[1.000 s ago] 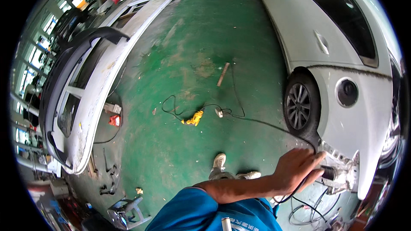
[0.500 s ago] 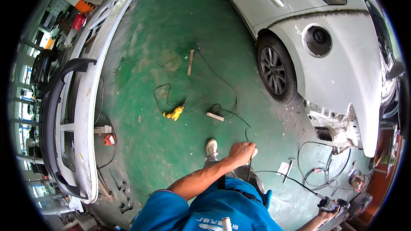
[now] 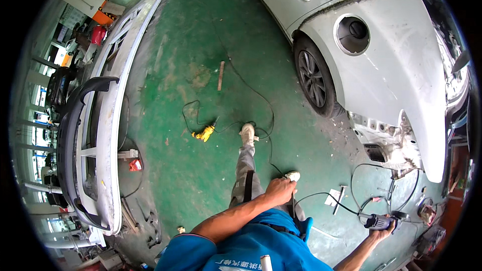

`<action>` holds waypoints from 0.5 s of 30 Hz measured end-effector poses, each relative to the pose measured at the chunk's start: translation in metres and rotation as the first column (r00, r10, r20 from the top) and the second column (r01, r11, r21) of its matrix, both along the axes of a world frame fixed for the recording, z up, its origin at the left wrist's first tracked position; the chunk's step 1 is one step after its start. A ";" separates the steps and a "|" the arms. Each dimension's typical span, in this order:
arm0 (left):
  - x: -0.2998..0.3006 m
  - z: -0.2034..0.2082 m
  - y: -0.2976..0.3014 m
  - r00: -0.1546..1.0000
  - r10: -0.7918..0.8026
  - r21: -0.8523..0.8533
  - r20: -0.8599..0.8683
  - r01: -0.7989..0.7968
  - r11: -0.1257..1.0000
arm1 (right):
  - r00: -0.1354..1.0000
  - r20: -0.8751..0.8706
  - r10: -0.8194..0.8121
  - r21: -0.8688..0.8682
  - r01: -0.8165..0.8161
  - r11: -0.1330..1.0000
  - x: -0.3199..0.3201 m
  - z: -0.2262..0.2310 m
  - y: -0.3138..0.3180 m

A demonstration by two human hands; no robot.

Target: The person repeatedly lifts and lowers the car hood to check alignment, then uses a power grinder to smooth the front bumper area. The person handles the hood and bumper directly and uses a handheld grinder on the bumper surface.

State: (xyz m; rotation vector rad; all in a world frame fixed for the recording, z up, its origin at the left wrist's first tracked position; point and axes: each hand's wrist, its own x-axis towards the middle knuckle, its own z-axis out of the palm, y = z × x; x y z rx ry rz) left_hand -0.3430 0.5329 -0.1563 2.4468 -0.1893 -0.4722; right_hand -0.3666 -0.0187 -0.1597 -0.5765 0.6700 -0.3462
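In front of my waist, my left hand is closed around a black power cord that rises from the floor. Out at the lower right, my right hand grips the body of a dark grey angle grinder. From the grinder's rear, its cord curves back toward my left hand. The grinder's far end, with a dark round part, points away from me to the right.
A white car body with a wheel stands at the right. A yellow power drill and a wooden strip lie on the green floor. At left stands a white frame with a black bumper. Hoses coil lower right.
My left foot has stepped forward, onto or beside the cord near the drill. My right hand has raised the grinder slightly up and left. My left hand still grips the cord, a little lower.
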 end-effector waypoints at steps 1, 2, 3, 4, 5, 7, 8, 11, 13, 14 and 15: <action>0.001 -0.004 -0.002 1.000 -0.007 -0.002 0.006 0.007 1.000 | 0.999 0.002 0.033 0.033 -0.033 0.999 0.006 -0.011 -0.009; 0.000 -0.006 -0.006 1.000 -0.016 -0.009 0.008 0.016 1.000 | 0.998 0.002 0.064 0.062 -0.064 0.996 0.011 -0.014 -0.011; 0.001 -0.009 -0.009 1.000 -0.012 -0.008 0.002 0.012 1.000 | 0.998 -0.006 0.057 0.085 -0.057 0.995 0.013 -0.015 -0.012; 0.000 -0.011 -0.011 0.999 -0.030 -0.002 -0.013 0.030 1.000 | 0.998 -0.013 0.055 0.065 -0.054 0.996 0.009 -0.014 -0.010; 0.002 -0.011 -0.014 0.999 -0.043 0.004 -0.026 0.043 0.999 | 0.998 -0.018 0.058 0.045 -0.057 0.997 0.010 -0.010 -0.005; 0.006 -0.012 -0.020 0.998 -0.052 0.011 -0.037 0.053 0.999 | 0.999 -0.025 0.043 0.025 -0.042 0.999 0.010 -0.013 -0.009; 0.008 -0.011 -0.024 0.998 -0.047 0.011 -0.041 0.048 0.999 | 0.998 -0.026 0.059 0.031 -0.058 0.998 0.009 -0.014 -0.012; 0.014 -0.011 -0.032 0.999 -0.040 0.022 -0.036 0.041 0.999 | 0.998 -0.044 0.052 0.018 -0.051 0.999 -0.003 -0.028 -0.032; 0.016 -0.015 -0.033 0.998 -0.036 0.018 -0.043 0.037 0.999 | 0.997 -0.068 0.044 0.042 -0.041 0.998 -0.008 -0.033 -0.033; 0.015 -0.016 -0.033 0.996 -0.044 0.015 -0.076 0.045 0.999 | 0.996 -0.080 0.043 0.050 -0.039 0.998 -0.006 -0.030 -0.031; 0.017 -0.017 -0.033 0.993 -0.051 0.015 -0.104 0.053 0.998 | 0.995 -0.052 0.090 0.075 -0.086 0.993 -0.001 -0.018 -0.016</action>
